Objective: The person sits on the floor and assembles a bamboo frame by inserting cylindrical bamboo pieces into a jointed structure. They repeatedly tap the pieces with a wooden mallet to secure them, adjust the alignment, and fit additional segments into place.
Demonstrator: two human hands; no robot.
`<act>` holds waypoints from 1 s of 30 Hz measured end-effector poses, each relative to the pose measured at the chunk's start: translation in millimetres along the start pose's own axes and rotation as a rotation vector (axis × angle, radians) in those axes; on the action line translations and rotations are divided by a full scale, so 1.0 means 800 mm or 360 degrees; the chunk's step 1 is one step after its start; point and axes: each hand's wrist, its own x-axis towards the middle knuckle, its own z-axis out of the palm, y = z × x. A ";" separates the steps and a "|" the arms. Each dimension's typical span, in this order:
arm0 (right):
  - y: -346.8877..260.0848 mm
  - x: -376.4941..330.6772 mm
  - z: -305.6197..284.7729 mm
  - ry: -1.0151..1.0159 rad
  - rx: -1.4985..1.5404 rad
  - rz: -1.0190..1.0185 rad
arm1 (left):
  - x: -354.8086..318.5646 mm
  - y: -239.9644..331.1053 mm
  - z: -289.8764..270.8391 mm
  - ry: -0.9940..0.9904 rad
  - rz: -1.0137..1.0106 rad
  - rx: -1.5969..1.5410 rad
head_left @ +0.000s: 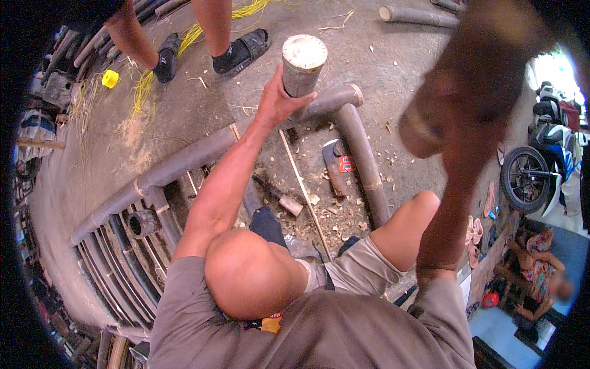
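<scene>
My left hand [276,101] is closed round the lower part of a short bamboo section [302,71]. The piece is nearly upright, its pale end facing up, above a joined frame of thick bamboo poles [190,150]. Whether it rests on the pole beneath is hidden. My right hand [473,92] is raised high, close to the camera, dark and blurred. Its fingers look curled round something I cannot make out. Inside the frame, a curved-blade knife with a wooden handle [335,169] lies beside a small red packet [346,163].
Wood chips and a thin stick [301,184] lie between my legs, near another wooden-handled tool [289,204]. Another person's sandalled feet [243,52] stand ahead at left by yellow strands [144,92]. A motorcycle [528,178] and a seated person [541,270] are at right.
</scene>
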 end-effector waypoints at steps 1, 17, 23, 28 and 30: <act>0.010 -0.010 0.026 -0.0175 -0.0196 -0.0102 | 0.001 -0.002 0.001 -0.0028 -0.0005 -0.0071; 0.013 -0.030 0.055 -0.0797 -0.0589 0.0110 | -0.004 -0.005 -0.003 -0.0112 -0.0122 -0.0104; -0.001 -0.030 0.048 0.0097 0.0195 -0.0109 | -0.005 -0.004 -0.008 -0.0073 -0.0167 0.0077; 0.026 -0.045 0.060 -0.0628 -0.0418 -0.0023 | -0.013 -0.010 -0.008 -0.0138 -0.0204 -0.0152; 0.017 -0.042 0.058 -0.0410 -0.0163 -0.0123 | -0.008 -0.015 -0.016 -0.0098 -0.0190 -0.0054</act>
